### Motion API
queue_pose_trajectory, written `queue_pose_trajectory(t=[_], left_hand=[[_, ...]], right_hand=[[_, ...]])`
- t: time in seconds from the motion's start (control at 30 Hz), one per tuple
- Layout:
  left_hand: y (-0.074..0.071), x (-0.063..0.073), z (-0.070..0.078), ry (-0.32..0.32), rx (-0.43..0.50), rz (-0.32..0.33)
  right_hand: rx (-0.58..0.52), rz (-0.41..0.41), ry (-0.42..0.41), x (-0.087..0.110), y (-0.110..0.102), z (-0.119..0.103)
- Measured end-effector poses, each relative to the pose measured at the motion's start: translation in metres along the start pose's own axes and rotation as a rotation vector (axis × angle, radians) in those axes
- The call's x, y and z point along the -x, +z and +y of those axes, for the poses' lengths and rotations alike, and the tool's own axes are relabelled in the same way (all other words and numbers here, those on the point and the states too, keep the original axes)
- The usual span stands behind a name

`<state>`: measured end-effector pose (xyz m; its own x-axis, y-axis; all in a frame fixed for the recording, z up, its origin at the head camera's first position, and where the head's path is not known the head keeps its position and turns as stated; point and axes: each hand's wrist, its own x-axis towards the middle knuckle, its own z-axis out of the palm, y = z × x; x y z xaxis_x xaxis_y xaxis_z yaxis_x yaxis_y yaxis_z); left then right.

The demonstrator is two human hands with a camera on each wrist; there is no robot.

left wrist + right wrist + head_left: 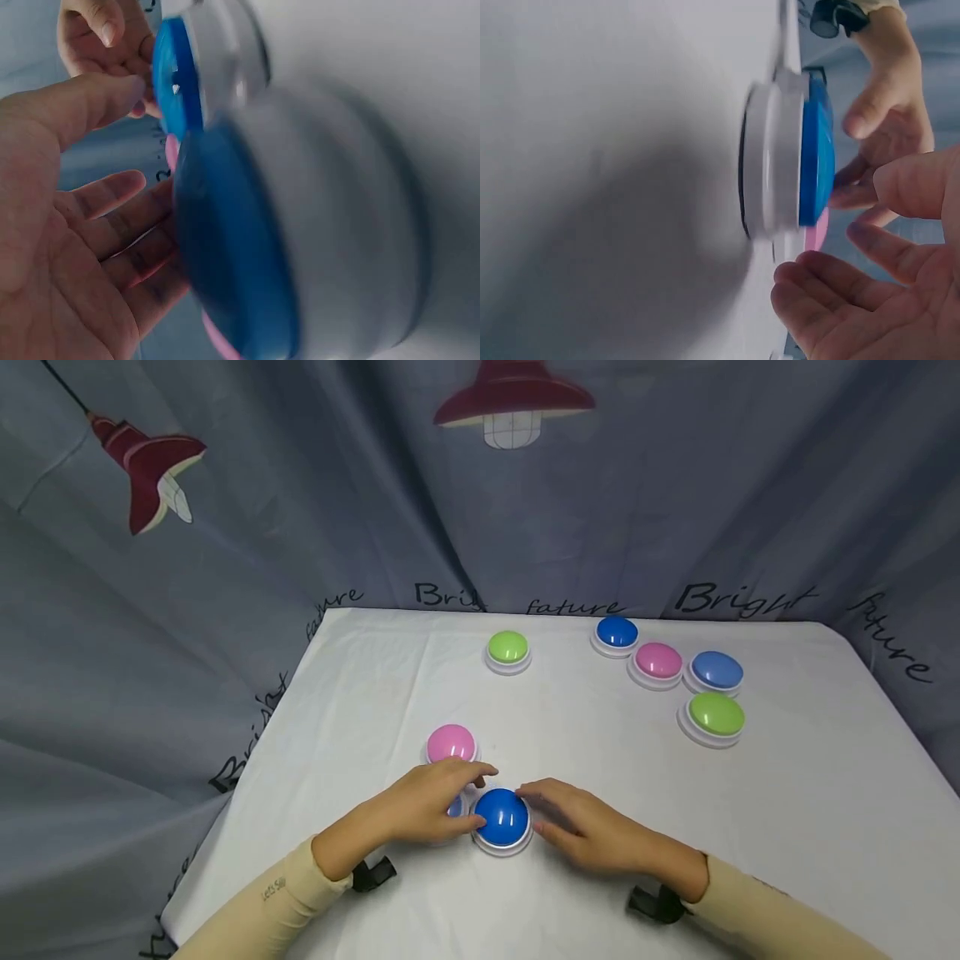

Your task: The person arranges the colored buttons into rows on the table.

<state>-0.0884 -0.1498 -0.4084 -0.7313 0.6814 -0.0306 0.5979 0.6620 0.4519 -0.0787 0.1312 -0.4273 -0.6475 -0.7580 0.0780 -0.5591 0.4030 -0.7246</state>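
Observation:
A dark blue push button (502, 818) with a white base sits near the front of the table, between both hands. My left hand (431, 803) hovers over a lighter blue button (455, 807), mostly hidden beneath it, its thumb at the dark blue button's left edge. Fingers relaxed, my right hand (592, 828) is at that button's right side; whether its fingertips touch is unclear. Just behind the left hand stands a pink button (451, 742). In the left wrist view the lighter blue button (247, 247) looms close beside the left palm. Neither hand grips anything.
Toward the back stands a lone green button (507, 648). At the back right are a dark blue button (617, 632), a pink one (658, 661), a lighter blue one (717, 670) and a green one (716, 715). A grey curtain (300, 527) hangs behind the white-covered table (600, 743).

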Motion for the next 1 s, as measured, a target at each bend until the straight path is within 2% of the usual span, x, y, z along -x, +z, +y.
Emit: queue_pose_trajectory(t=[0.13, 0.27, 0.37, 0.53, 0.7, 0.83, 1.0], left_hand=[[-0.013, -0.016, -0.011, -0.013, 0.127, 0.018], [-0.024, -0.04, -0.026, -0.012, 0.306, 0.056], [-0.034, -0.057, -0.035, -0.029, 0.397, 0.064], [-0.047, -0.085, -0.054, -0.105, 0.427, 0.093], [-0.049, -0.114, -0.081, -0.205, 0.51, 0.167], [-0.048, -0.128, -0.097, -0.271, 0.546, 0.206], [-0.05, -0.144, -0.109, -0.338, 0.519, 0.223]], right_hand=[[0.01, 0.011, 0.06, -0.015, -0.014, 0.009], [0.042, 0.047, 0.109, -0.035, -0.032, 0.025], [0.053, 0.065, 0.132, -0.052, -0.044, 0.039], [0.036, 0.098, 0.179, -0.079, -0.061, 0.061], [0.003, 0.137, 0.252, -0.104, -0.074, 0.077], [-0.007, 0.154, 0.317, -0.122, -0.079, 0.089], [-0.017, 0.167, 0.368, -0.14, -0.085, 0.099]])
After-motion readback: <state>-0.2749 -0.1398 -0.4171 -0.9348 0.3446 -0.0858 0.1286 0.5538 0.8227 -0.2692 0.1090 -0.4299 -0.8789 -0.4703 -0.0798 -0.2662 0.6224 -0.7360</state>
